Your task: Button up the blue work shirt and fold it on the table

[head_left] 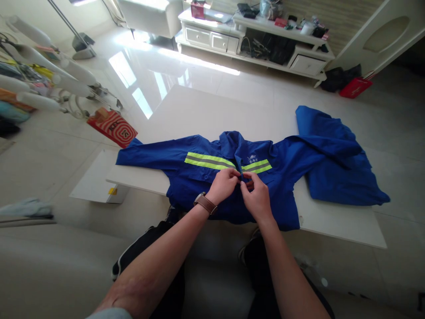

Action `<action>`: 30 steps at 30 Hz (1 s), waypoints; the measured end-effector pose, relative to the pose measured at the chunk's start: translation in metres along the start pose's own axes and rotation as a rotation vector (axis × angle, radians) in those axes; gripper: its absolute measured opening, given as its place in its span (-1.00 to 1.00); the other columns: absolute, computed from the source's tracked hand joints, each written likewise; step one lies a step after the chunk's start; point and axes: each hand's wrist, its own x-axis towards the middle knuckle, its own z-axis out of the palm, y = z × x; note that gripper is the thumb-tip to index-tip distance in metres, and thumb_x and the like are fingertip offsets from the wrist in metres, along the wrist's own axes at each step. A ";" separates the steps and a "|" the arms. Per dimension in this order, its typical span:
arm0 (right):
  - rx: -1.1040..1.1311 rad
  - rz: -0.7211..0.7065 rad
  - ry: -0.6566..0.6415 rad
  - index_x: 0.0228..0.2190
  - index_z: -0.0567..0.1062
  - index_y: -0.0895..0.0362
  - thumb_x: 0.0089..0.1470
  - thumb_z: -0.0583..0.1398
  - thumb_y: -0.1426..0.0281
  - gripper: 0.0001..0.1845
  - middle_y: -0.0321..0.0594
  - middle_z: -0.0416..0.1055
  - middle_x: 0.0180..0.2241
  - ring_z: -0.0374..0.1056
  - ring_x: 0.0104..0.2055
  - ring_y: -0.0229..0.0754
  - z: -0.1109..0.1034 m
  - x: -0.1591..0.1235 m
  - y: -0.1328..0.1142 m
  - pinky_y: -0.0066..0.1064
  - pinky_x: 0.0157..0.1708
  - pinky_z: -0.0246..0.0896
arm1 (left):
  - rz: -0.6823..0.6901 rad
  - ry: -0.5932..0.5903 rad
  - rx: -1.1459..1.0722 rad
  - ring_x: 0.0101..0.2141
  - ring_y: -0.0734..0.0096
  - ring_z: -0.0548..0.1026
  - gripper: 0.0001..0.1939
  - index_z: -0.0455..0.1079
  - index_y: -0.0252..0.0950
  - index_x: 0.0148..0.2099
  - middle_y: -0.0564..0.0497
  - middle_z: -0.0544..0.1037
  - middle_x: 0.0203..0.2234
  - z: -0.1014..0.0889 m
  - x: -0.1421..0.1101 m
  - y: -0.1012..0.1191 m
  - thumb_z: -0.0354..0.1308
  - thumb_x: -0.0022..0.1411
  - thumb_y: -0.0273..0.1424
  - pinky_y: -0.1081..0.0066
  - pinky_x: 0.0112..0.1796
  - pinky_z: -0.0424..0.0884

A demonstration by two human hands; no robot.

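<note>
A blue work jacket with yellow-green reflective strips lies spread on the low white table, its sleeves stretched out to both sides. At the middle of its front, just below the strips, my left hand pinches one edge of the opening. Close beside it, my right hand pinches the other edge, the fingertips of both hands nearly touching. Whatever fastener sits between the fingers is too small to make out. The collar points away from me. The jacket's hem hangs over the near table edge.
More blue cloth lies heaped at the table's right end, under the right-hand sleeve. A red paper bag stands beyond the left sleeve. A white lamp reaches in at left. A cluttered white cabinet stands across the tiled floor.
</note>
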 end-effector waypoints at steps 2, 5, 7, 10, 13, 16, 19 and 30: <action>-0.010 -0.003 -0.009 -0.05 0.51 0.11 0.16 0.16 0.34 -0.68 -0.12 0.57 -0.10 0.45 -0.37 -0.16 -0.001 -0.001 -0.001 -0.29 -0.23 0.41 | 0.012 0.013 -0.003 -0.30 0.33 0.61 -0.82 0.57 -0.31 -0.25 -0.06 0.66 -0.36 0.001 0.000 0.000 0.16 0.19 -0.58 0.40 -0.20 0.51; -0.014 -0.029 -0.033 -0.02 0.49 0.10 0.17 0.17 0.33 -0.66 -0.13 0.56 -0.08 0.46 -0.35 -0.16 -0.001 -0.004 -0.002 -0.28 -0.22 0.40 | 0.035 0.049 -0.012 -0.33 0.34 0.58 -0.96 0.56 -0.32 -0.32 -0.06 0.64 -0.38 0.002 0.000 0.002 0.27 0.19 -0.47 0.43 -0.25 0.48; -0.005 -0.040 -0.042 0.02 0.46 0.09 0.16 0.18 0.33 -0.62 -0.11 0.55 -0.02 0.47 -0.32 -0.15 -0.001 -0.006 -0.003 -0.27 -0.21 0.41 | 0.031 0.065 -0.035 -0.36 0.36 0.56 -0.94 0.54 -0.32 -0.34 -0.05 0.63 -0.41 0.003 0.000 0.001 0.31 0.19 -0.44 0.45 -0.28 0.46; 0.014 -0.035 -0.049 0.08 0.41 0.07 0.16 0.20 0.32 -0.56 -0.09 0.53 0.04 0.49 -0.32 -0.14 0.000 -0.007 -0.003 -0.25 -0.21 0.43 | 0.005 0.081 -0.095 -0.41 0.42 0.53 -0.92 0.49 -0.32 -0.36 -0.02 0.59 -0.46 0.005 0.002 -0.002 0.31 0.18 -0.45 0.47 -0.33 0.43; 0.015 -0.030 -0.057 0.09 0.39 0.06 0.16 0.20 0.32 -0.55 -0.09 0.53 0.06 0.50 -0.30 -0.13 -0.001 -0.008 -0.002 -0.24 -0.19 0.44 | -0.038 0.096 -0.181 -0.47 0.47 0.48 -0.92 0.42 -0.31 -0.36 0.05 0.52 -0.53 0.008 0.006 -0.005 0.23 0.19 -0.54 0.49 -0.38 0.40; 0.013 -0.026 -0.062 0.08 0.39 0.05 0.15 0.20 0.33 -0.56 -0.08 0.52 0.07 0.51 -0.30 -0.13 -0.001 -0.007 -0.001 -0.23 -0.18 0.44 | -0.077 0.102 -0.256 -0.51 0.50 0.45 -0.88 0.37 -0.30 -0.33 0.11 0.48 -0.57 0.010 0.007 -0.005 0.17 0.17 -0.61 0.51 -0.40 0.38; 0.006 -0.029 -0.069 0.07 0.39 0.05 0.15 0.19 0.35 -0.56 -0.11 0.53 0.06 0.50 -0.31 -0.14 0.000 -0.007 0.000 -0.23 -0.17 0.44 | -0.107 0.109 -0.302 -0.55 0.53 0.41 -0.81 0.33 -0.28 -0.28 0.16 0.45 -0.60 0.010 0.006 -0.003 0.15 0.14 -0.66 0.52 -0.42 0.35; -0.022 -0.056 -0.056 0.04 0.43 0.08 0.16 0.16 0.36 -0.60 -0.08 0.51 0.03 0.48 -0.28 -0.13 0.000 -0.006 0.000 -0.23 -0.19 0.44 | -0.183 0.155 -0.360 -0.60 0.57 0.35 -0.75 0.28 -0.27 -0.29 0.23 0.35 -0.67 0.010 0.002 0.012 0.17 0.09 -0.71 0.55 -0.47 0.29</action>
